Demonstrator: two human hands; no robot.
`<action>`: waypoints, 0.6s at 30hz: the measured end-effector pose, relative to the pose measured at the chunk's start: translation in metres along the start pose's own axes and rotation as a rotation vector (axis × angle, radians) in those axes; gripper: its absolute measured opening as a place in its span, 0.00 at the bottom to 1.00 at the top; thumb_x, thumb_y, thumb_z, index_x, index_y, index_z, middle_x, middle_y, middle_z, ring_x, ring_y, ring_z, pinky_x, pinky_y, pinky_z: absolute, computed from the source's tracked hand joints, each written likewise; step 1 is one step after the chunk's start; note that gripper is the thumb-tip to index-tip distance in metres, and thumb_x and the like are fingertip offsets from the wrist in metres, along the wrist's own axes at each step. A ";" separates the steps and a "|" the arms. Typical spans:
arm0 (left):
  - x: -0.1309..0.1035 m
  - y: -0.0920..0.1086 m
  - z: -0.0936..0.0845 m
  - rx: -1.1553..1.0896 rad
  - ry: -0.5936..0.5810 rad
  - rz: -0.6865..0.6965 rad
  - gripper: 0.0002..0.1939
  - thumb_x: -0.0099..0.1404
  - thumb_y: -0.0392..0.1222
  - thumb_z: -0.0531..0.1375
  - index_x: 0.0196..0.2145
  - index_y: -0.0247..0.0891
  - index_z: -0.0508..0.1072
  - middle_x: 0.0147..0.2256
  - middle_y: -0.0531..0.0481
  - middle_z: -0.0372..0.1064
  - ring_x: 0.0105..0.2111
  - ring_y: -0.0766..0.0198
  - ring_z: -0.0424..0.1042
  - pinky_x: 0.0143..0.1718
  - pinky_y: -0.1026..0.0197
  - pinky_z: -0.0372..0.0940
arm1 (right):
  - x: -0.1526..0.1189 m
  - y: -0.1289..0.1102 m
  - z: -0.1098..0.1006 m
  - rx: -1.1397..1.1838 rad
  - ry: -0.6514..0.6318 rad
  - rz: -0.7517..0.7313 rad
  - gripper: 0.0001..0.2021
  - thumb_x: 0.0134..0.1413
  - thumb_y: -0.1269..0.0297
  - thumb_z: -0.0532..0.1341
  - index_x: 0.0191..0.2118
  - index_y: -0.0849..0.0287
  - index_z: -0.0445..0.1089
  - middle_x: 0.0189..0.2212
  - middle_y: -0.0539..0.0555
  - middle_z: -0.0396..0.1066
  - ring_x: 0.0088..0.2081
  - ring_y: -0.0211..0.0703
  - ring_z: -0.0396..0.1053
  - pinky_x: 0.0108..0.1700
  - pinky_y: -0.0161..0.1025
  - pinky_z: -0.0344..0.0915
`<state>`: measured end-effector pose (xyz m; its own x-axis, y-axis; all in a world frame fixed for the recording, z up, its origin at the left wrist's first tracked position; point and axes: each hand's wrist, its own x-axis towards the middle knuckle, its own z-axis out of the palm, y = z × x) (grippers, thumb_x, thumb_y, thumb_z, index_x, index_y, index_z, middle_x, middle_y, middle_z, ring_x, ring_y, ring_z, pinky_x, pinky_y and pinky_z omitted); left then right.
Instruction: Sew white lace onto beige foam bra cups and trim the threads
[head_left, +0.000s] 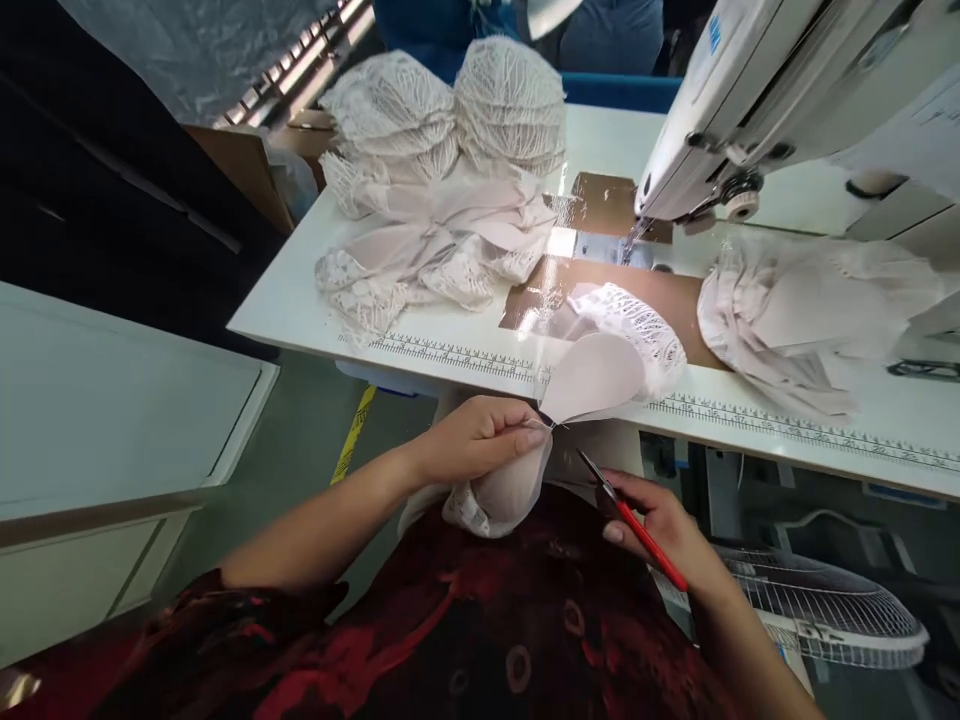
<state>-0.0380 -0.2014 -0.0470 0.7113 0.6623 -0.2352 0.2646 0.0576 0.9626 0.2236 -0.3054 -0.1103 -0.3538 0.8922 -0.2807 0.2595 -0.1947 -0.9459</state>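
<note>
My left hand (491, 440) pinches a pale bra piece at the narrow join between its two cups. One bra cup (596, 375) with lace trim lies over the table's front edge; the other cup (514, 490) hangs below my fingers near my lap. Fine thread ends stick out at the join. In my right hand (656, 525) are small thread snips (634, 520) with red handles, their dark tip pointing up and left toward the join, a short way from the fabric.
A sewing machine (750, 110) stands at the back right of the white table (281, 300). Stacked lace cups (510, 105) lie at the back left, more pale pieces (810, 310) at right. A printed ruler (450, 353) runs along the front edge. A fan (825, 605) stands low at right.
</note>
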 end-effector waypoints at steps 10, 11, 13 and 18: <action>-0.011 -0.017 -0.005 -0.134 0.054 -0.102 0.17 0.63 0.49 0.61 0.35 0.30 0.77 0.29 0.49 0.72 0.29 0.67 0.67 0.31 0.67 0.60 | 0.035 -0.036 0.011 -0.288 -0.079 -0.138 0.21 0.53 0.55 0.65 0.52 0.57 0.71 0.41 0.55 0.77 0.41 0.48 0.74 0.43 0.38 0.69; -0.012 -0.018 -0.005 -0.145 0.056 -0.107 0.17 0.62 0.49 0.61 0.35 0.30 0.77 0.28 0.49 0.72 0.29 0.67 0.67 0.31 0.67 0.59 | 0.037 -0.037 0.012 -0.313 -0.078 -0.161 0.21 0.53 0.55 0.65 0.52 0.56 0.71 0.42 0.55 0.77 0.41 0.48 0.74 0.43 0.38 0.69; -0.013 -0.020 -0.006 -0.169 0.056 -0.115 0.17 0.61 0.49 0.62 0.34 0.30 0.77 0.27 0.50 0.72 0.28 0.68 0.66 0.29 0.68 0.58 | 0.040 -0.040 0.014 -0.360 -0.068 -0.192 0.21 0.53 0.56 0.65 0.52 0.55 0.70 0.42 0.54 0.77 0.42 0.47 0.74 0.45 0.38 0.68; -0.014 -0.020 -0.006 -0.254 0.042 -0.124 0.17 0.58 0.50 0.64 0.31 0.29 0.77 0.26 0.51 0.70 0.27 0.69 0.64 0.28 0.69 0.57 | 0.043 -0.045 0.016 -0.452 -0.064 -0.197 0.23 0.53 0.56 0.66 0.54 0.54 0.69 0.43 0.54 0.77 0.43 0.48 0.74 0.45 0.39 0.68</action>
<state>-0.0569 -0.2069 -0.0622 0.6551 0.6684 -0.3524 0.1725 0.3218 0.9310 0.1819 -0.2652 -0.0821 -0.4864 0.8645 -0.1266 0.5407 0.1841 -0.8208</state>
